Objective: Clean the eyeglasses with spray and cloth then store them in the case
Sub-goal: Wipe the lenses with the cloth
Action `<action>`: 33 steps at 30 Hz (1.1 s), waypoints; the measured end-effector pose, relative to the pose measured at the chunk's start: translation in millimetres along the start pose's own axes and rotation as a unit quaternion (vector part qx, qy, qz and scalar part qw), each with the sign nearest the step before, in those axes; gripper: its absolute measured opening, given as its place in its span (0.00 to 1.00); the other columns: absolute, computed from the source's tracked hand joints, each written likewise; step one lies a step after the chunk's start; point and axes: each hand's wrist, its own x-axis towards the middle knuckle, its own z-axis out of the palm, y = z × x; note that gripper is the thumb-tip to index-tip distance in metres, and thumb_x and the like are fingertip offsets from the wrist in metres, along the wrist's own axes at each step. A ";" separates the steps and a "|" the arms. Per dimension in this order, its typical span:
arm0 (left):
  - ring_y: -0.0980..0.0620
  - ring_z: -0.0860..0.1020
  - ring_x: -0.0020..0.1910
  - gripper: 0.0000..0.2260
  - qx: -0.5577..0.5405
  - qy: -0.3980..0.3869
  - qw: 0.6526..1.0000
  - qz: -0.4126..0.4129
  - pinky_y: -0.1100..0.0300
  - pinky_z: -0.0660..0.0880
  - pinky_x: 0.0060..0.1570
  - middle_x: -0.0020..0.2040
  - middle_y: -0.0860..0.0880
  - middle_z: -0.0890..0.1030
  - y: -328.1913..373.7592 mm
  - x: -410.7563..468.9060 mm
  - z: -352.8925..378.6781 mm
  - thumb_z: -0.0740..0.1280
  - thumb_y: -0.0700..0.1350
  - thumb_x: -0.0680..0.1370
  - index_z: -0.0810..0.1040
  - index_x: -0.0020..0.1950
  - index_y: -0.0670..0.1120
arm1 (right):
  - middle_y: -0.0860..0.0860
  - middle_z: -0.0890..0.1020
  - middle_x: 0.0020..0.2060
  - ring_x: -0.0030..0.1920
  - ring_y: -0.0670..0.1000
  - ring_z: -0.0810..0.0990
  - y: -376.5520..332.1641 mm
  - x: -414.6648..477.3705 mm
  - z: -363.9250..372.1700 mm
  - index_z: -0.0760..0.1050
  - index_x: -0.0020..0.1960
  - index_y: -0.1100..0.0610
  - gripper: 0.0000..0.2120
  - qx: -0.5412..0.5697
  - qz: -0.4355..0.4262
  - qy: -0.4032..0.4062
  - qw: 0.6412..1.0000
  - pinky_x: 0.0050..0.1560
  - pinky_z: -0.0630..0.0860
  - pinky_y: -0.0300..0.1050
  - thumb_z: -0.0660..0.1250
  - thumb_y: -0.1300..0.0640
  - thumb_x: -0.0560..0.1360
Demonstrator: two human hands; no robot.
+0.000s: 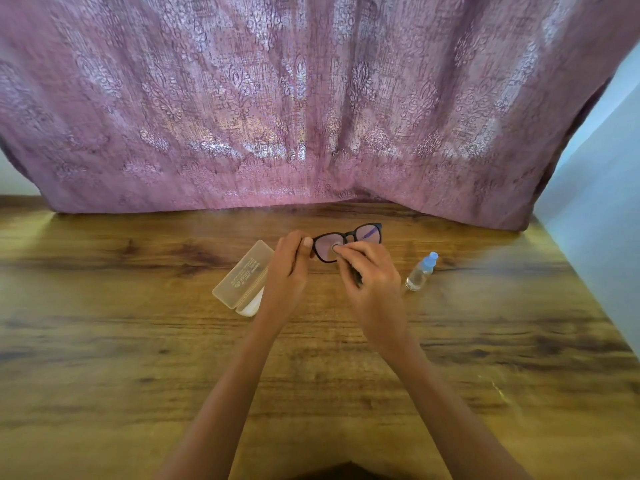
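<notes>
Both forearms reach forward over the tabletop [138, 341]. Left hand [289, 268]: fingers curled, thumb up, gripping the left end of the eyeglasses [363, 233] frame. Right hand [372, 282]: fingertips pinch a small grey cloth [335, 248] against the left lens. The eyeglasses are held above the tabletop, between the case [242, 277] and the spray bottle [420, 271]. The case lid carries print, too blurred to read. The bottle has a blue cap; no label is legible.
</notes>
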 end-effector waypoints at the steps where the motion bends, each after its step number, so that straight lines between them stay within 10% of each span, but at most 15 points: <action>1: 0.49 0.72 0.42 0.11 -0.001 0.000 1.000 0.002 0.59 0.69 0.43 0.40 0.46 0.75 -1.5 0.1 0.1 0.55 0.46 0.83 0.73 0.45 0.43 | 0.55 0.82 0.46 0.48 0.52 0.80 -2.1 -1.5 1.1 0.83 0.53 0.64 0.08 0.002 -0.007 0.000 1.000 0.55 0.74 0.38 0.71 0.65 0.75; 33: 0.53 0.69 0.40 0.09 0.020 0.014 1.000 0.019 0.66 0.65 0.42 0.37 0.57 0.71 -2.7 6.0 -3.2 0.56 0.45 0.83 0.70 0.44 0.49 | 0.53 0.84 0.47 0.48 0.52 0.81 -5.0 0.2 1.8 0.83 0.53 0.63 0.09 0.005 -0.080 -0.018 0.997 0.54 0.77 0.43 0.73 0.67 0.72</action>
